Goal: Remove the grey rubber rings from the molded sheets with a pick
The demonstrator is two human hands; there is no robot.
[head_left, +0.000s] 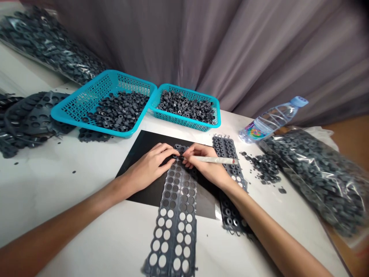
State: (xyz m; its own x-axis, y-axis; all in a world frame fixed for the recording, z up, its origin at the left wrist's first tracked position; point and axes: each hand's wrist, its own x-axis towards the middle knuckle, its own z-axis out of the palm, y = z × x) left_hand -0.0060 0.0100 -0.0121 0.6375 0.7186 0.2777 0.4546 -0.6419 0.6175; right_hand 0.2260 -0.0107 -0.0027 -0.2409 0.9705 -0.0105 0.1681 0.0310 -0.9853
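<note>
A long dark perforated rubber sheet [175,227] runs from the near table edge onto a black mat [144,192]. Most of its round holes are empty; at the far end some dark ring-shaped parts [180,147] remain in it. My left hand [152,163] rests over that far end, thumb and fingertips closed on the sheet. In my right hand [203,159] is a slim pen-like tool [215,159] with a pale wrapped handle, its back end pointing right. The tool's tip is hard to make out between my fingertips, which almost meet at the sheet.
Two blue baskets [132,134] [184,124] hold small dark rubber parts. A second sheet [227,154] with rings lies under my right forearm. Right stand a water bottle [271,121], loose scraps [266,168] and a filled bag [319,177]. Left are another bag [49,42] and piled sheets [31,115].
</note>
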